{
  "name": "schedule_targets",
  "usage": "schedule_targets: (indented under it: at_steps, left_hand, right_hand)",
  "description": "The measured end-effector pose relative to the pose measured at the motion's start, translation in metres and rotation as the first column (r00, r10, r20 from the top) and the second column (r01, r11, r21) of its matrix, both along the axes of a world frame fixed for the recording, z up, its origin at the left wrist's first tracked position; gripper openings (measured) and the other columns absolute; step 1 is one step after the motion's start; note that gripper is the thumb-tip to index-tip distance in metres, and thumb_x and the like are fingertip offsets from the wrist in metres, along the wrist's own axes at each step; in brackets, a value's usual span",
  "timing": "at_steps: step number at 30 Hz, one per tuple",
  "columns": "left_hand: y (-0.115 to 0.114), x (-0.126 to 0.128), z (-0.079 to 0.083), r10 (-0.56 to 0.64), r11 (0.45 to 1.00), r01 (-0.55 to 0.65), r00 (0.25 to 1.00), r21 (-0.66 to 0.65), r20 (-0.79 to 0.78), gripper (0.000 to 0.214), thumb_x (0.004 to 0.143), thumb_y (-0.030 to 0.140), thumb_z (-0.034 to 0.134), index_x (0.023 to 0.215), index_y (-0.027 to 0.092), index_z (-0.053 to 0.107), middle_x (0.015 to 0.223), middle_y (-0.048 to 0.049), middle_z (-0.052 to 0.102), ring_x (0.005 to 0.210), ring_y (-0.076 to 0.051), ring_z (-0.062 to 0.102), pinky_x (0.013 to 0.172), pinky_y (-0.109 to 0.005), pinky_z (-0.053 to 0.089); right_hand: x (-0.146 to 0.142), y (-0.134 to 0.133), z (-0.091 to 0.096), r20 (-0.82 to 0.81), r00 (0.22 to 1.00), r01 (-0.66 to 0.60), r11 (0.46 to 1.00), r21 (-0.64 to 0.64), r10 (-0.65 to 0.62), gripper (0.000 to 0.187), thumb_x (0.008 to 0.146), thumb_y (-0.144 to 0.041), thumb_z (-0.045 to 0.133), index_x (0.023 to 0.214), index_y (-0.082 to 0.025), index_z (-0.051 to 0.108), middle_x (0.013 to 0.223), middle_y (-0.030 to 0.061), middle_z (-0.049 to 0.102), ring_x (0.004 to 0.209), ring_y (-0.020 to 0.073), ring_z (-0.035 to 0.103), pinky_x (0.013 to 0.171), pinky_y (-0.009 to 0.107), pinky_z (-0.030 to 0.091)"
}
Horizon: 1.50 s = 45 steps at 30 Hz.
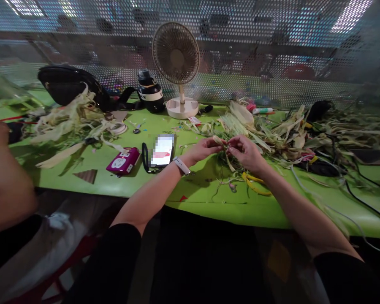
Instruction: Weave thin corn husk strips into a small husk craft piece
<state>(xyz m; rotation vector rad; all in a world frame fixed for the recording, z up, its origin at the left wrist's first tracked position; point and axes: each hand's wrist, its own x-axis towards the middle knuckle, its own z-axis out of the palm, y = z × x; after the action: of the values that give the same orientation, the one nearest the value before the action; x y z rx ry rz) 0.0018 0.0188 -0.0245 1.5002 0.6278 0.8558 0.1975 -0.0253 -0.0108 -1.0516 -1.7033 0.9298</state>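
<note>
My left hand (pixel 204 151) and my right hand (pixel 245 153) meet over the green table. Both are closed, fingertips pinching a small pale piece of what looks like corn husk (pixel 219 140). The exact grip is partly hidden by the fingers. Thin green and pale plant scraps (pixel 223 159) lie just beneath my hands. A yellow looped handle (pixel 256 185), perhaps of scissors, rests below my right hand. Behind my right hand spreads a heap of husks and stems (pixel 285 131). A white band circles my left wrist.
A phone (pixel 162 150) and a magenta case (pixel 123 161) lie left of my hands. Farther back stand a fan (pixel 176 55), a black bottle (pixel 150 93) and a black bag (pixel 71 84). More husks (pixel 71 114) cover the left. Another person's arm (pixel 6 177) reaches in at left. Cables (pixel 361 198) cross the right.
</note>
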Motion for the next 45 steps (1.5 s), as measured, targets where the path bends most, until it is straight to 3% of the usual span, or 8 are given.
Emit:
schedule_targets:
  at_steps: [5,9,13,17,26,35,40,45]
  left_hand:
    - [-0.004,0.000,0.004,0.041,0.999,-0.041,0.999,-0.020,0.015,0.023,0.076,0.028,0.076,0.096,0.016,0.071,0.099,-0.0048,0.072,0.097,-0.016,0.063,0.102,-0.039,0.045]
    - [-0.008,0.002,0.008,0.046,0.999,-0.048,0.996,-0.016,-0.078,0.019,0.078,0.029,0.074,0.090,0.015,0.070,0.095,-0.0043,0.071,0.094,-0.015,0.061,0.101,-0.038,0.043]
    - [-0.012,0.004,0.009,-0.001,0.999,-0.006,0.990,-0.051,-0.139,0.017,0.078,0.024,0.072,0.092,0.015,0.072,0.097,-0.0034,0.072,0.097,-0.016,0.062,0.104,-0.038,0.040]
    - [-0.014,0.005,0.008,-0.023,0.998,0.017,0.994,-0.052,-0.103,0.013,0.079,0.025,0.071,0.088,0.015,0.072,0.090,-0.0015,0.071,0.091,-0.014,0.061,0.100,-0.035,0.042]
    - [-0.019,0.002,0.014,-0.084,0.996,0.080,0.989,-0.031,-0.120,0.023,0.072,0.035,0.081,0.079,0.015,0.074,0.080,-0.0022,0.071,0.076,-0.011,0.060,0.085,-0.031,0.046]
    - [-0.021,0.001,0.019,-0.067,0.990,0.098,0.961,0.102,-0.269,0.025,0.071,0.039,0.081,0.076,0.015,0.076,0.074,-0.0011,0.070,0.070,-0.011,0.056,0.075,-0.029,0.043]
    - [-0.022,0.003,0.020,-0.102,0.995,0.103,0.974,-0.007,-0.203,0.017,0.079,0.032,0.074,0.085,0.017,0.078,0.086,-0.0039,0.075,0.083,-0.014,0.063,0.087,-0.032,0.047]
    - [-0.023,0.005,0.018,-0.035,0.995,0.019,0.985,-0.095,-0.170,0.018,0.087,0.031,0.066,0.086,0.020,0.080,0.095,-0.0053,0.078,0.099,-0.017,0.066,0.102,-0.035,0.045]
  right_hand:
    - [-0.001,-0.005,0.002,0.054,0.998,-0.028,0.999,-0.038,0.030,0.022,0.075,-0.035,0.070,0.089,-0.022,0.058,0.079,0.0029,0.066,0.071,0.0186,0.063,0.071,0.038,0.053]
    - [0.005,-0.007,0.008,0.168,0.976,0.123,0.987,0.098,-0.139,0.021,0.078,-0.037,0.071,0.086,-0.020,0.060,0.079,0.0026,0.065,0.071,0.0168,0.058,0.068,0.034,0.048]
    - [0.004,-0.005,0.010,0.071,0.990,0.118,0.987,0.105,-0.126,0.032,0.081,-0.048,0.071,0.093,-0.020,0.061,0.070,-0.0014,0.059,0.060,0.0129,0.052,0.057,0.029,0.041]
    - [-0.004,-0.007,0.010,-0.020,0.998,0.069,0.993,0.094,-0.067,0.038,0.079,-0.058,0.071,0.082,-0.021,0.061,0.062,-0.0028,0.056,0.055,0.0114,0.049,0.054,0.027,0.040]
    - [-0.005,-0.008,0.008,0.001,0.977,0.210,0.967,0.142,-0.213,0.039,0.077,-0.056,0.074,0.073,-0.020,0.060,0.064,-0.0012,0.054,0.058,0.0113,0.047,0.056,0.028,0.038]
    - [-0.004,0.000,0.002,-0.124,0.968,0.217,0.976,-0.037,-0.220,0.037,0.072,-0.052,0.077,0.069,-0.020,0.059,0.057,-0.0047,0.047,0.054,0.0094,0.039,0.052,0.026,0.032]
    - [0.002,0.003,0.004,-0.182,0.954,0.228,0.972,-0.063,-0.236,0.039,0.068,-0.053,0.081,0.069,-0.020,0.062,0.057,-0.0037,0.053,0.054,0.0099,0.045,0.052,0.025,0.034]
    - [0.005,0.003,0.011,-0.266,0.949,0.135,0.981,-0.142,-0.169,0.046,0.063,-0.061,0.083,0.068,-0.021,0.063,0.055,-0.0039,0.054,0.052,0.0094,0.047,0.052,0.025,0.038]
